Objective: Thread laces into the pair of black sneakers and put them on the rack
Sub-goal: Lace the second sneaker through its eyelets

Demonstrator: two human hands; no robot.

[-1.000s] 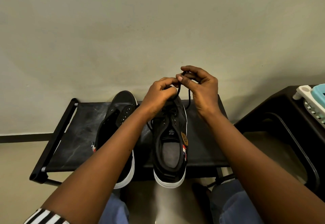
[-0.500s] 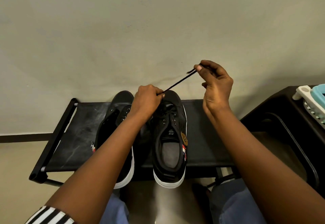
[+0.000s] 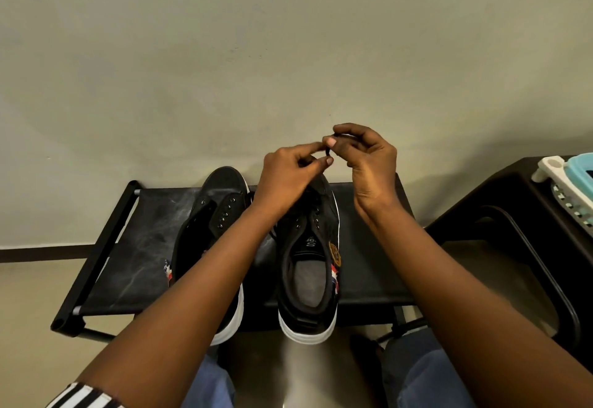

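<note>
Both hands are working above the toe of the right-hand sneaker, which is sitting on the black rack with its heel overhanging the near edge. The left hand is pinching the black lace between thumb and forefinger; the right hand is pinching the same lace just beside it, its fingers curled, so the two grips are almost touching. Only a short dark bit of lace is showing between the fingertips; where the rest is running is hidden behind the left hand.

The left-hand sneaker is lying alongside on the rack, partly covered by the left forearm, its eyelets showing bare (no lace is visible in it). A dark side counter with a pale blue and white appliance is standing to the right, well apart from the work.

Assessment: threading of the right-hand sneaker appears to be in progress, and its nearer eyelets still look bare. To do this step well, the hands should be keeping the tip pinched close to its end so it stays stiff, aiming it squarely at the next eyelet, and drawing the slack through evenly before crossing over. One hand should be steadying the tongue so the shoe is not sliding off the rack's near edge
</note>
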